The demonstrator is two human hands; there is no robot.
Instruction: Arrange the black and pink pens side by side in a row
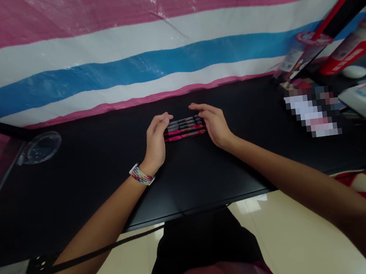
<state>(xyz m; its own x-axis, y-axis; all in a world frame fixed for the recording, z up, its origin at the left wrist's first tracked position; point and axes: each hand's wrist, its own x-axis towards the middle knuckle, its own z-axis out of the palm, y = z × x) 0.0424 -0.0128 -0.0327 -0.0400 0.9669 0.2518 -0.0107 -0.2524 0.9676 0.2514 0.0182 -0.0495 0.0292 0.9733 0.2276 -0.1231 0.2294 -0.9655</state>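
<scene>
Several pens (185,128) lie side by side in a neat row on the black desk. The far ones look grey and black, and the near ones are pink-red. At the row's left end is my left hand (156,140), its fingers curled around the pen ends and the thumb against them. My right hand (214,124) cups the right end, with its index finger stretched out beyond the row and its palm against the tips. Between them the two hands hold the row from both ends. A multicoloured woven watch band (142,175) circles my left wrist.
A clear plastic lid or bowl (44,147) sits at the desk's left. To the right stand a cup (304,53), a red-and-white container (351,52), a white round object (355,72) and blurred papers (310,114). A striped plastic sheet (134,67) hangs behind the desk (106,164).
</scene>
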